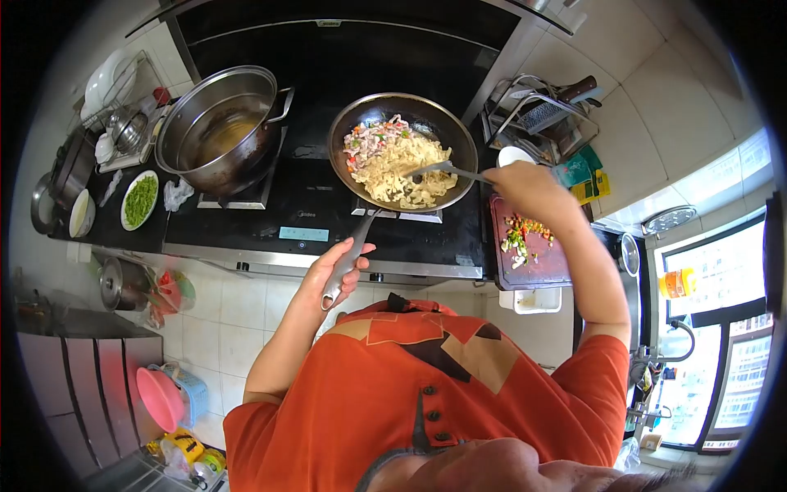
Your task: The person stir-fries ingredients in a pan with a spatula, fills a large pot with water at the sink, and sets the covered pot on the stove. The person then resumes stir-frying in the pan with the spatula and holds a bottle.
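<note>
Left hand's [328, 274] fingers wrap the handle [359, 246]; right hand's [525, 190] are closed on the spatula [464, 172], its blade in yellow food [402, 174]. Pink strips [370, 139] lie beside that, all in the pan [459, 135] on the stove [308, 185], between pot [256, 156] and board [545, 272].

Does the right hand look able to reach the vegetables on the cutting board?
Probably yes: the chopped vegetables lie uncovered near the right hand, though it would likely need to release the spatula first.

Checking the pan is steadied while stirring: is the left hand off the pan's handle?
No, the left hand is closed around the handle of the frying pan.
</note>
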The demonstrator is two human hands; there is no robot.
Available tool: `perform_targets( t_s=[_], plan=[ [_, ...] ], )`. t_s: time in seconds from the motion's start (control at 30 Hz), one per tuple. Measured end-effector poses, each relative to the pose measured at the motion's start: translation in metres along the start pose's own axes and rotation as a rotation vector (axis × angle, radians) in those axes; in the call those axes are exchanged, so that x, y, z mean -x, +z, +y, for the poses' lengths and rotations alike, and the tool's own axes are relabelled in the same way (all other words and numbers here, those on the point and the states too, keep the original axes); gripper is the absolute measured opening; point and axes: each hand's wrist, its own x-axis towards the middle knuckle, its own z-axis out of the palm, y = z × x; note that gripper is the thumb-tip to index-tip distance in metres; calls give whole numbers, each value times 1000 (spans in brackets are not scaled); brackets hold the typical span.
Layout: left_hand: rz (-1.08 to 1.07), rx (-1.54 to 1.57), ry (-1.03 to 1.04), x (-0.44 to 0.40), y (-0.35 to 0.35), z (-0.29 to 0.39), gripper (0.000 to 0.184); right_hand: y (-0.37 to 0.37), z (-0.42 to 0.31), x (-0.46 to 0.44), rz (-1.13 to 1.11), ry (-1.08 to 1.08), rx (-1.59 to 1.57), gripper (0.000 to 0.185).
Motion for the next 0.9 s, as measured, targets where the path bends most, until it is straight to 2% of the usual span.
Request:
perform_targets(
  t_s=[0.07, 0.17, 0.27, 0.37, 0.4, 0.47, 0.53, 0.6, 0.63, 0.7, 0.73, 0.8, 0.87, 0.9],
  plan=[
    [12, -2, -4, 1, -1, -2, 45, -21, 12, 24, 74, -54, 77, 27],
    [-15, 5, 4, -2, -4, -3, 45, -17, 18, 21, -1, -35, 127, 22],
    [-15, -7, 14, -2, -2, -3, 43, 27, 15, -24, 53, -99, 79, 20],
    [-23, 17, 12, -3, -5, -4, 42, 32, 21, -37, 157, -107, 8, 19],
    [-20, 19, 17, -3, -6, -2, 42, 25, 31, -31, 144, -109, -22, 21],
    [-36, 22, 14, -3, -4, -3, 42, -2, 40, -15, 84, 24, 18, 19],
    [-21, 27, 15, -1, -2, -3, 42, 1, 72, -27, 22, 72, -26, 19],
    [-33, 42, 11, -2, -3, -3, 42, 12, 92, -62, -6, 28, 60, 21],
    [-32, 39, 10, -3, -3, -4, 42, 14, 91, -82, -210, -36, 131, 17],
    [-28, 46, 17, -4, -5, -5, 42, 38, 85, -104, -423, 55, -271, 16],
    [-32, 45, 27, -4, -3, -3, 42, 50, 81, -112, -410, 208, -741, 19],
    [-6, 3, 27, -1, -1, -3, 41, 65, 57, -103, -268, 89, -847, 25],
    [35, 2, 30, 6, 8, -1, 40, 63, 46, -91, -271, 98, -833, 24],
    [31, 1, 27, 6, 9, -1, 40, 63, 42, -84, -159, -1, -692, 23]
  ],
)
